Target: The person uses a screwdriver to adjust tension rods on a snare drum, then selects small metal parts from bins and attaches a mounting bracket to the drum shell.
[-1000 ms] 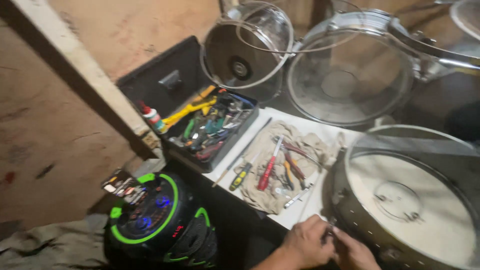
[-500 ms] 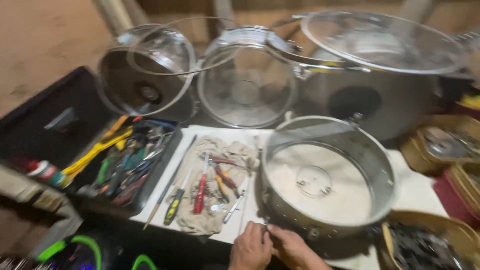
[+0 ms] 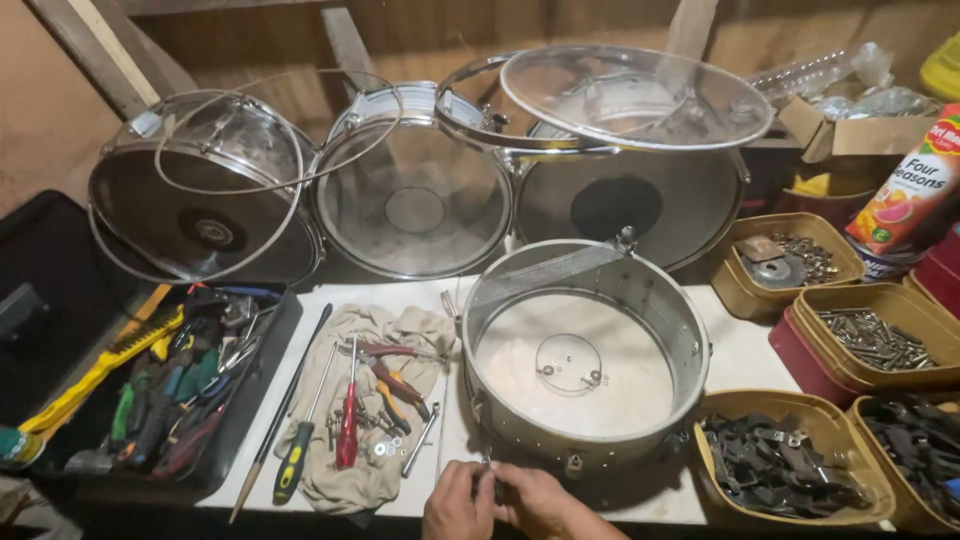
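Your left hand and right hand meet at the near tabletop edge, fingers curled together on something small; what they grip cannot be told. They touch the near wall of the metal drum shell. Left of it, screwdrivers lie on a cloth. Beyond stand three clear-headed drums.
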